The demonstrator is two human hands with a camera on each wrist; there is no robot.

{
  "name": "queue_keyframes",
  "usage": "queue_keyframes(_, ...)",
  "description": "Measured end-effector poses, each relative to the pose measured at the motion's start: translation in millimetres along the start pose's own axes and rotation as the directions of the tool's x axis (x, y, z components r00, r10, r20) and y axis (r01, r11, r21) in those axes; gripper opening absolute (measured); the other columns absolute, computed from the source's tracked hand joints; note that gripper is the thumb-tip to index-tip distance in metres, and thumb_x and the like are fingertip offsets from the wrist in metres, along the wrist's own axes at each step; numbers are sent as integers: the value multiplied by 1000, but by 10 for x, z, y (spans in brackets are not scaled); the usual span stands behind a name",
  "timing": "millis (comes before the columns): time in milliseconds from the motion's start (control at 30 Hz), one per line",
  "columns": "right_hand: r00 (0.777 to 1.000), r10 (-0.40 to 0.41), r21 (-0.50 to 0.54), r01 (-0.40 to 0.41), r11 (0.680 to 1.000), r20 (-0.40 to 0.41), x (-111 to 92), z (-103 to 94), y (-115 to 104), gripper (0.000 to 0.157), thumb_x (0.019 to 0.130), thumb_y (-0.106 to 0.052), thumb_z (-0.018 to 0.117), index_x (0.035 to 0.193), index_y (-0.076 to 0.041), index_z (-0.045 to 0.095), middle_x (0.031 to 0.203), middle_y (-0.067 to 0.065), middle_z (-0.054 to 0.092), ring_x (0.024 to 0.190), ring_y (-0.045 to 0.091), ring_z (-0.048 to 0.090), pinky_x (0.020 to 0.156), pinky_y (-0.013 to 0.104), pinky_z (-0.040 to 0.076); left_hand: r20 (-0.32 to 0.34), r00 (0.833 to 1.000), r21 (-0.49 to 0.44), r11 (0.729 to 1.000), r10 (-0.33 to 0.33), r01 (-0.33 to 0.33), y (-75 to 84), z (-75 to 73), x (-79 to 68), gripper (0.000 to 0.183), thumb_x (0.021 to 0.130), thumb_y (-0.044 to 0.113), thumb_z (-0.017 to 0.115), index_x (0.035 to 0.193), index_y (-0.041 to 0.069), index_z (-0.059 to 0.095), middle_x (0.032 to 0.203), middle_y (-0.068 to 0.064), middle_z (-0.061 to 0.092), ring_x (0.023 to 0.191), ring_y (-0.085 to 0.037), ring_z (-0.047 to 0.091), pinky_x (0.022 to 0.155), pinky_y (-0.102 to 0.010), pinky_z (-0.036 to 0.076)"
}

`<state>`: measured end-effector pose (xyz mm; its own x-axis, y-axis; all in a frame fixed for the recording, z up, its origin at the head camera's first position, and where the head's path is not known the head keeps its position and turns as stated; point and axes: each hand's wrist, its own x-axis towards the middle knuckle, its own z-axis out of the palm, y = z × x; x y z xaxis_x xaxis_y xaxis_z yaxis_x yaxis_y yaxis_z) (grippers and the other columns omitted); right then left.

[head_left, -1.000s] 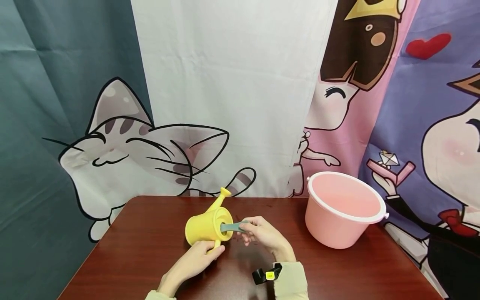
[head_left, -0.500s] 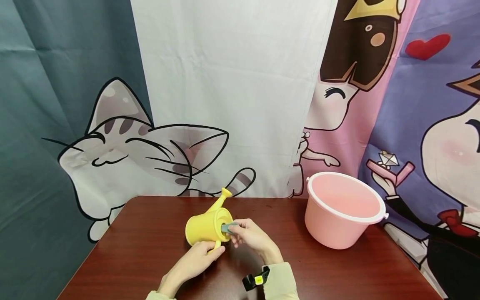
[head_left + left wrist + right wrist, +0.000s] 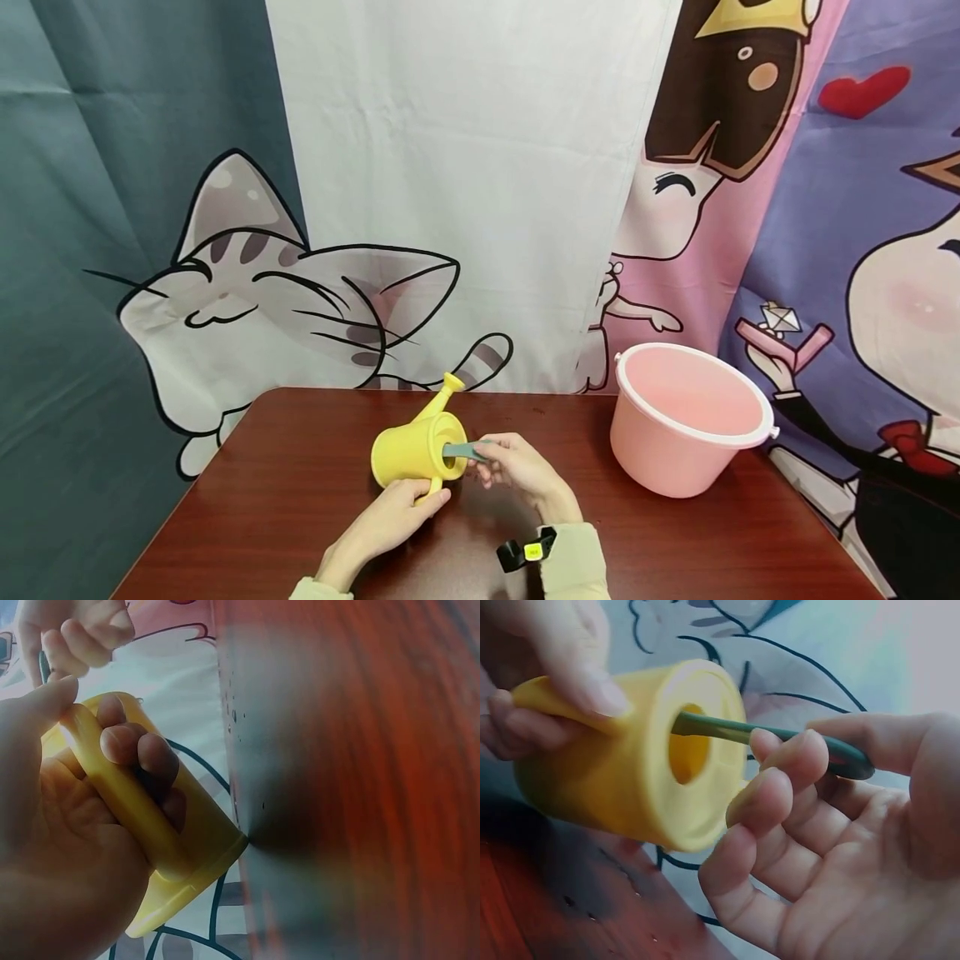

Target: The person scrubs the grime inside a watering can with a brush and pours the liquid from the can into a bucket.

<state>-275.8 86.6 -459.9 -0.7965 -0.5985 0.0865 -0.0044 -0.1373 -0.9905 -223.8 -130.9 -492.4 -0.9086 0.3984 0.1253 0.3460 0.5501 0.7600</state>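
Observation:
A yellow watering can (image 3: 405, 454) is tipped over, its round opening facing right and its spout pointing to the back. My left hand (image 3: 393, 517) grips the can's handle, fingers curled around it in the left wrist view. In the right wrist view, a slim green handle (image 3: 727, 729) runs into the can's opening. Whatever is on its inner end is hidden inside the can. My right hand (image 3: 525, 471) pinches the outer end of the green handle between thumb and fingers, just right of the opening.
A pink bucket (image 3: 660, 458) with a white rim stands at the right on the dark red wooden table (image 3: 300, 467). Water drops (image 3: 592, 916) lie on the table near the can. A cartoon-printed curtain (image 3: 480, 167) hangs behind.
My right hand first pushed the green handle deeper into the can, then drew it back out to the right. The left hand and the can have stayed almost still.

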Motion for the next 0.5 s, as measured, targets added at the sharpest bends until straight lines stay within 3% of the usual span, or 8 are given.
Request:
queue_keyframes(267,1000,-10,23,9,1000,13,-76,-106,-52,40,90,-17,49,89,23,46,58,7,47,49,13,44,51,24,43,8,1000,-12,1000,-8,8,2,-10,-8,38,88,45,44,62,18,46,51,9,42,46,-8,42,43,-24,38)
queue_keyframes(500,1000,-6,18,6,1000,7,-70,-77,-73,36,90,-16,49,88,20,50,57,6,49,50,14,46,50,24,43,-9,1000,2,1000,-4,4,10,-11,-2,40,87,49,43,61,19,46,51,9,40,47,-7,42,44,-23,38)
